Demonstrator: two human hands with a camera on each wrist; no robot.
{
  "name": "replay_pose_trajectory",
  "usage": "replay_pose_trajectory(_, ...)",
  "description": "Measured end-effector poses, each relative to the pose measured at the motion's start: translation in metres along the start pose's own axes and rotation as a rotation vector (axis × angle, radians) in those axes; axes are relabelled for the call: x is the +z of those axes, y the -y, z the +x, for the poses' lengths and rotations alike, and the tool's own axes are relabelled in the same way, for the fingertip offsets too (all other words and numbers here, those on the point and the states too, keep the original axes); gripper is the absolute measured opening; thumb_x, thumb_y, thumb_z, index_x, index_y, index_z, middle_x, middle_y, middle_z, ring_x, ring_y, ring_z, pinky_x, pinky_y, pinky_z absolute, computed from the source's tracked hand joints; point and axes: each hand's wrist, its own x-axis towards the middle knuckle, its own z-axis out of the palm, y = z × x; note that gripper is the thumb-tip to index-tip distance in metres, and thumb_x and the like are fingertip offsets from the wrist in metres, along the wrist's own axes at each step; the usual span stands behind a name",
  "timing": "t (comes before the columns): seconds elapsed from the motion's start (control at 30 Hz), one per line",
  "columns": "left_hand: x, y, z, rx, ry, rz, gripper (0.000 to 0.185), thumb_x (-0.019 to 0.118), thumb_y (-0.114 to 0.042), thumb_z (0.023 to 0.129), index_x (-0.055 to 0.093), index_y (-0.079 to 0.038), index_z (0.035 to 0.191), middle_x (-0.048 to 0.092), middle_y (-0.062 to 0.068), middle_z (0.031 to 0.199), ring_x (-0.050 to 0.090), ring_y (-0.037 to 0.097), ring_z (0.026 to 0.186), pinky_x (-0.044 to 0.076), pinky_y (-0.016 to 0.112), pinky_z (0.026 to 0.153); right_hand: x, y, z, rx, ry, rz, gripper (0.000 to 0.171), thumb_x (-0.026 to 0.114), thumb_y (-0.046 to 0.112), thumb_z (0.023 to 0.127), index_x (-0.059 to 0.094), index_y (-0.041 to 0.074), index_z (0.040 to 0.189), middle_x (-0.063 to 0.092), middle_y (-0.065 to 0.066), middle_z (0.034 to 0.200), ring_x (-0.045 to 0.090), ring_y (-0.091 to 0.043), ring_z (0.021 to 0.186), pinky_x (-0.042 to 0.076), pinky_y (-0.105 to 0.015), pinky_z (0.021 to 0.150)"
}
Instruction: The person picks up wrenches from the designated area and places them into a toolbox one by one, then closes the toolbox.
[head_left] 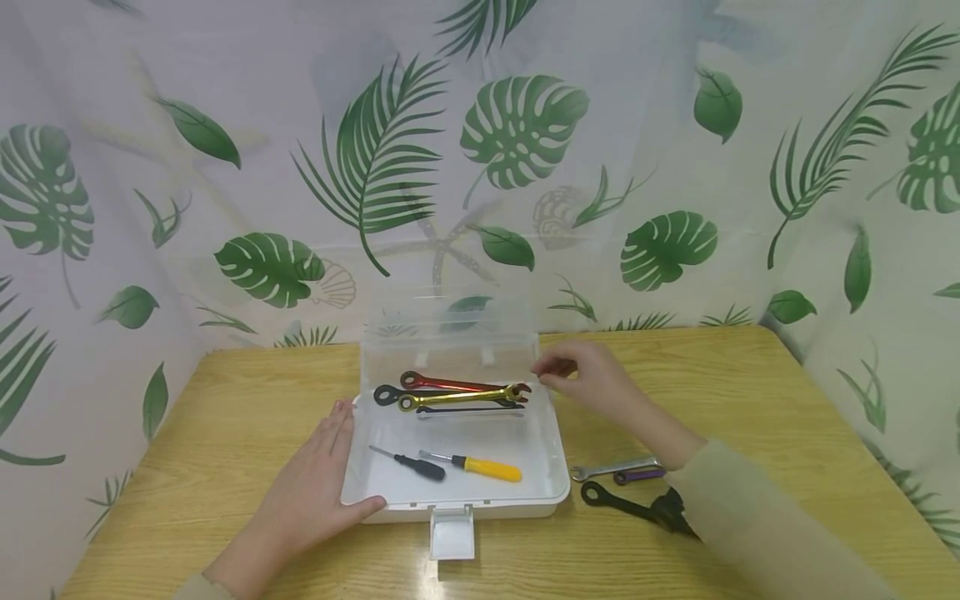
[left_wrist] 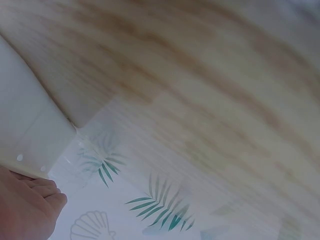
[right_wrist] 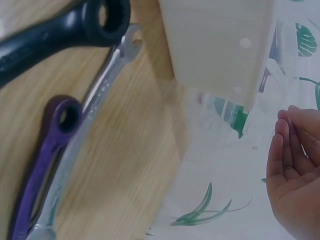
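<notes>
A white toolbox stands with its clear lid raised at the back. My left hand rests along the box's left side, thumb at the front-left corner. My right hand is by the back-right corner near the lid; its fingers are loosely bent toward the thumb, nothing visible between them. Toward the back of the box lie a red wrench, a gold wrench, a black wrench and a thin dark wrench. A black screwdriver and a yellow-handled screwdriver lie in front.
Right of the box, on the wooden table, lie a silver wrench, a purple wrench and a black wrench, partly hidden under my right sleeve. A white latch hangs at the front. Leaf-printed sheeting surrounds the table.
</notes>
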Motion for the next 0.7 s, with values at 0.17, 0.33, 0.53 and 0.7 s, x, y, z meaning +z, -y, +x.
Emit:
replay_pose_trajectory(0.17, 0.000, 0.000, 0.000, 0.003, -0.006, -0.004, 0.119, 0.069, -0.071, 0.087, 0.031, 0.016, 0.159, 0.030, 0.032, 0.170, 0.032, 0.046, 0.159, 0.036, 0.055, 0.128, -0.003, -0.008, -0.006, -0.013, -0.017, 0.009, 0.010, 0.075, -0.003, 0.093, 0.079, -0.002, 0.102, 0.080, -0.014, 0.099, 0.073, -0.022, 0.087, 0.065, -0.033, 0.081)
replay_pose_trajectory(0.33, 0.001, 0.001, 0.000, 0.006, -0.008, -0.007, 0.118, 0.069, -0.070, 0.087, 0.031, 0.015, 0.159, 0.030, 0.031, 0.170, 0.032, 0.046, 0.159, 0.036, 0.055, 0.128, -0.008, -0.016, -0.013, -0.009, -0.017, 0.000, 0.010, 0.074, -0.004, 0.093, 0.078, -0.002, 0.102, 0.080, -0.014, 0.099, 0.073, -0.021, 0.087, 0.064, -0.030, 0.080)
replay_pose_trajectory(0.53, 0.001, 0.001, -0.001, 0.006, -0.013, -0.007, 0.118, 0.069, -0.070, 0.087, 0.032, 0.015, 0.159, 0.030, 0.031, 0.170, 0.033, 0.046, 0.159, 0.037, 0.056, 0.128, -0.011, -0.025, -0.022, 0.027, -0.022, -0.029, 0.011, 0.074, -0.002, 0.094, 0.079, -0.001, 0.103, 0.080, -0.014, 0.100, 0.073, -0.020, 0.087, 0.062, -0.022, 0.078)
replay_pose_trajectory(0.7, 0.003, 0.002, 0.000, 0.011, -0.020, -0.007, 0.118, 0.069, -0.071, 0.087, 0.032, 0.015, 0.159, 0.030, 0.031, 0.170, 0.033, 0.046, 0.159, 0.037, 0.056, 0.128, -0.013, -0.031, -0.029, 0.043, -0.030, -0.039, 0.010, 0.075, -0.002, 0.094, 0.079, -0.001, 0.102, 0.080, -0.013, 0.100, 0.073, -0.019, 0.086, 0.062, -0.022, 0.077)
